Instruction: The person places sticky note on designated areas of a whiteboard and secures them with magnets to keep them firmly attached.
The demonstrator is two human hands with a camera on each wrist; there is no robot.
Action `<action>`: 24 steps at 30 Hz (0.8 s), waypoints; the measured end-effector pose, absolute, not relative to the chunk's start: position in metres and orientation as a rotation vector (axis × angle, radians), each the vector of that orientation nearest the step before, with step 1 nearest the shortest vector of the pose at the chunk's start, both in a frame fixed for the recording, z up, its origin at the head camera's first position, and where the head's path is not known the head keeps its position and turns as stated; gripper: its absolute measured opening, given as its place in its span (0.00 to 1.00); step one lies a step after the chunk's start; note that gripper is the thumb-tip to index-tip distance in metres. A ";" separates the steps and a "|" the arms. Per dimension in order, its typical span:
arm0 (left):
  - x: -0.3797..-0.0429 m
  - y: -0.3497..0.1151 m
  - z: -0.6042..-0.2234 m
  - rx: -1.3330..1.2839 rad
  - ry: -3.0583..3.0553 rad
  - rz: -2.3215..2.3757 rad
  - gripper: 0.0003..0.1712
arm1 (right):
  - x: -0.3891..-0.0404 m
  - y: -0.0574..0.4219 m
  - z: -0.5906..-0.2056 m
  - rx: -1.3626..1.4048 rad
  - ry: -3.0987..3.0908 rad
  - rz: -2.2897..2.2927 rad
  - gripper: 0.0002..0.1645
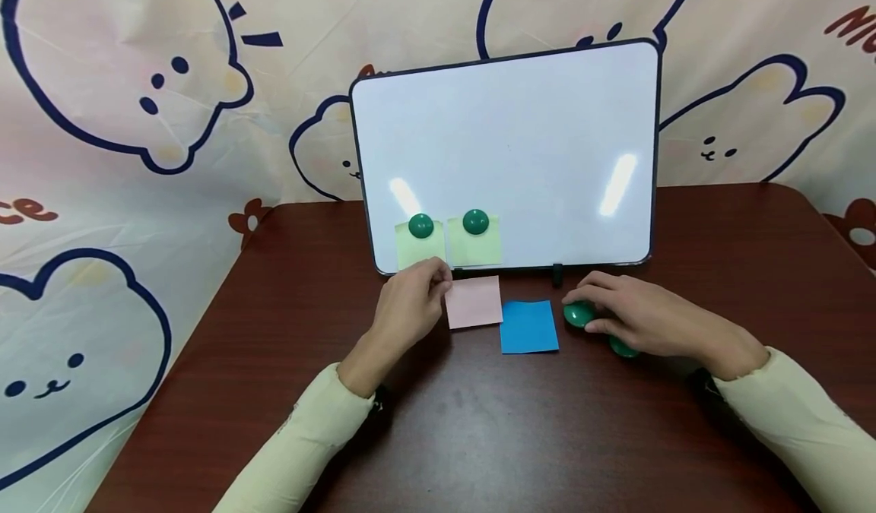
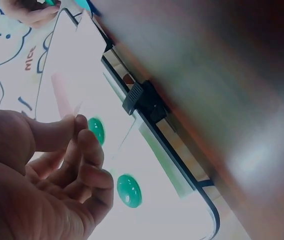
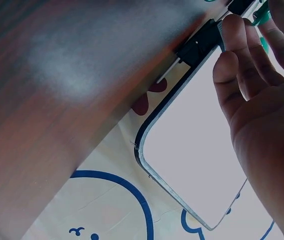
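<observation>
My left hand (image 1: 412, 296) pinches the left edge of a pink sticky note (image 1: 474, 302) between thumb and forefinger, just below the whiteboard (image 1: 509, 148). In the left wrist view, its thumb and fingertip meet at the pale pink note (image 2: 60, 95). My right hand (image 1: 639, 311) holds a round green magnet (image 1: 579, 314) between thumb and fingers. A second green magnet (image 1: 623, 347) lies partly hidden beneath that hand. Between the hands a blue sticky note (image 1: 529, 327) lies on the table, its upper left corner meeting the pink note.
Two pale green sticky notes, a left one (image 1: 419, 251) and a right one (image 1: 474, 249), hang at the board's lower left, each under a green magnet. The board leans upright on black clip feet (image 1: 557, 274) on the dark wooden table (image 1: 479, 444). A cartoon-printed cloth (image 1: 205, 194) hangs behind.
</observation>
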State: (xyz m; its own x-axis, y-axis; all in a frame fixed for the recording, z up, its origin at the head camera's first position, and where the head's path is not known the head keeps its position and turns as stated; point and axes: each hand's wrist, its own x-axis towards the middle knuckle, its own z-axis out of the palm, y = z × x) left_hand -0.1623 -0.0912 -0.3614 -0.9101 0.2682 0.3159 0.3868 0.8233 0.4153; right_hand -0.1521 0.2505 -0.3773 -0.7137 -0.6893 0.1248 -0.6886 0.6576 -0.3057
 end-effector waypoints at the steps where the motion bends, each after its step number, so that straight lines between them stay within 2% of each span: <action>1: -0.162 -0.091 -0.361 -0.508 -2.750 -0.707 0.05 | -0.152 0.250 -0.377 -1.189 2.858 -0.525 0.22; 12: -0.168 -0.082 -0.364 -0.573 -2.614 -0.685 0.02 | -0.154 0.251 -0.378 -1.182 2.861 -0.513 0.21; 24: -0.176 -0.067 -0.367 -0.631 -2.577 -0.670 0.02 | -0.152 0.250 -0.378 -1.187 2.864 -0.532 0.22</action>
